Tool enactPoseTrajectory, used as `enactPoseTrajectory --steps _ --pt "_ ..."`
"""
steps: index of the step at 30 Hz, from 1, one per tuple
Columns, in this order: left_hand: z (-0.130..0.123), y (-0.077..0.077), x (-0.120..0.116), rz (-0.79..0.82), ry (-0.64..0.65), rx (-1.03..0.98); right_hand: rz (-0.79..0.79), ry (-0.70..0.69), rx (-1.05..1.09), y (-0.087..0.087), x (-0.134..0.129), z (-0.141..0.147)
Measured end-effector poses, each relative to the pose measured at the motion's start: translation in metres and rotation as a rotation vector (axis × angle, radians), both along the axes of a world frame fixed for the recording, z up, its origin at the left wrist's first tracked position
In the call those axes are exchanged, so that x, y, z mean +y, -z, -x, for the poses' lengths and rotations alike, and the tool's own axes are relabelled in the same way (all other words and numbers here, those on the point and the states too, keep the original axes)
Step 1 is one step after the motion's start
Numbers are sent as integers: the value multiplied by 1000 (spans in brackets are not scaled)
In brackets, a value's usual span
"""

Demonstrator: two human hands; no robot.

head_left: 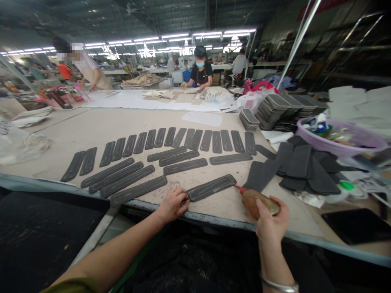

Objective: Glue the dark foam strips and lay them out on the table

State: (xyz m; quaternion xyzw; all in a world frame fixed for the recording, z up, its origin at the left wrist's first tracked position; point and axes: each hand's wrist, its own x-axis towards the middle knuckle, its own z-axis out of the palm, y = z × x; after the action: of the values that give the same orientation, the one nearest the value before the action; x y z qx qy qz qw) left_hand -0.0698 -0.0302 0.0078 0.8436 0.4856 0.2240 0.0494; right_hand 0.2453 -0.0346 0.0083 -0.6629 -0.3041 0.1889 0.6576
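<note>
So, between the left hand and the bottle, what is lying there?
One dark strip, with one end at the left hand and the other by the red tip of the bottle. The head view shows it.

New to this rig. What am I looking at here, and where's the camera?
No robot: one picture, from a camera on a person's head, looking forward and down. The two bare hands are the wearer's. The right hand holds a brownish bottle, its red nozzle at one end of a dark strip; the left hand is at the other end. More dark strips lie on the table, with a purple basin on the right. People farther back are others at work.
</note>
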Motion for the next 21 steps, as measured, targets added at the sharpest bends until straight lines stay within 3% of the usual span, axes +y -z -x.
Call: enactPoseTrajectory --steps 3,7,11,15,18,21 --pt "0 0 0 2 0 -1 -65 -82 140 -4 -2 2" --pt "0 -1 0 6 0 5 -1 -405 365 -8 -16 26" --pt "-1 -1 -1 11 -9 12 67 -591 300 -5 -23 47" --pt "-1 0 0 14 -2 16 116 -513 155 4 -14 44" --pt "-1 -1 2 12 0 10 120 -305 51 6 -9 26" --pt "0 -1 1 -6 -10 5 16 -77 59 -4 -11 8"
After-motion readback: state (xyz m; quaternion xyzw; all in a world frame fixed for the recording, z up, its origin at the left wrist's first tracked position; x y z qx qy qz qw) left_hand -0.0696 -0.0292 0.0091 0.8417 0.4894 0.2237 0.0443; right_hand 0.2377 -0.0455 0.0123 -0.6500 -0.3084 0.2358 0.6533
